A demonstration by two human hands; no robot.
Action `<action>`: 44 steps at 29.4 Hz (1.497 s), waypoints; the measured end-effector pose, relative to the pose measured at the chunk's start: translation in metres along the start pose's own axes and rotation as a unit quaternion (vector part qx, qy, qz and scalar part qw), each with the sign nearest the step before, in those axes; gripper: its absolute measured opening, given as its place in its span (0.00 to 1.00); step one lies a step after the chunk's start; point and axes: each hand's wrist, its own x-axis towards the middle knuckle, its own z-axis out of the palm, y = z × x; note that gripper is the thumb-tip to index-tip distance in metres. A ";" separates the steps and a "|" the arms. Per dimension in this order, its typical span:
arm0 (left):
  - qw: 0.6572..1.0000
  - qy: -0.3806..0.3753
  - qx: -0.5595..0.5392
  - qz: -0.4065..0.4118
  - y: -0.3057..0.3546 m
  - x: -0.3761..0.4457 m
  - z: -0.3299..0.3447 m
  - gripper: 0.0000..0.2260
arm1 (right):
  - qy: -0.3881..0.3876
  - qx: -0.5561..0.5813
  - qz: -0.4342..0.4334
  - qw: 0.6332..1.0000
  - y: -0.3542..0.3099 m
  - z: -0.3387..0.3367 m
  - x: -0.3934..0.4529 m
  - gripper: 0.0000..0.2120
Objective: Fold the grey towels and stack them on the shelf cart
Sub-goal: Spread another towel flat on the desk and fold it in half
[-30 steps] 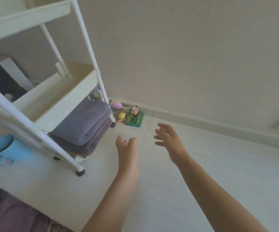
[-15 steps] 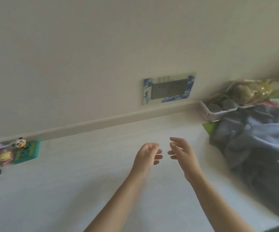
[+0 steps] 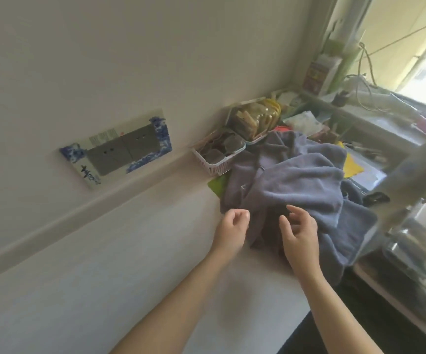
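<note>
Both forearms are reaching forward over the pale tabletop [image 3: 104, 264]. The left hand [image 3: 231, 229] and the right hand [image 3: 300, 235] are hovering with loosely curled fingers, gripping nothing, at the near edge of the crumpled grey-blue terry towels [image 3: 301, 185], which are lying heaped beside a white plastic basket [image 3: 215, 164] against the wall.

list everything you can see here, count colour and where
crumpled grey towels: a heap, count unclear, grey-blue, on the white surface at right
white plastic basket: one, holding dark packets, by the wall behind the heap
wall socket plate: one, grey with blue-and-white frame, on the wall at left
white surface: one, under both hands
left hand: fingers loosely curled, no grip, at the heap's near edge
right hand: fingers spread, no grip, over the heap
</note>
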 end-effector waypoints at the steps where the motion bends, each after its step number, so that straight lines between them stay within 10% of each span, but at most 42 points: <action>1: 0.999 0.008 0.016 0.032 0.000 0.006 0.002 0.07 | 0.010 -0.003 -0.006 1.000 -0.002 -0.002 0.002 0.15; 9: 0.985 -0.090 0.088 0.117 0.002 0.043 0.042 0.29 | 0.001 0.110 0.069 0.992 0.010 -0.011 0.047 0.19; 13: 0.986 -0.064 0.070 0.133 0.003 0.037 0.033 0.23 | 0.010 0.171 0.114 0.979 0.002 -0.015 0.051 0.20; 21: 0.983 0.072 -0.020 0.166 0.000 -0.021 -0.048 0.12 | -0.010 -0.019 -0.134 0.991 -0.024 0.013 -0.007 0.15; 31: 0.936 0.335 -0.100 0.042 -0.083 -0.117 -0.199 0.16 | -0.177 -0.100 -0.332 0.921 -0.054 0.128 -0.123 0.19; 44: 0.906 0.416 0.004 -0.076 -0.221 -0.235 -0.316 0.15 | -0.434 -0.114 -0.002 0.894 -0.030 0.210 -0.252 0.20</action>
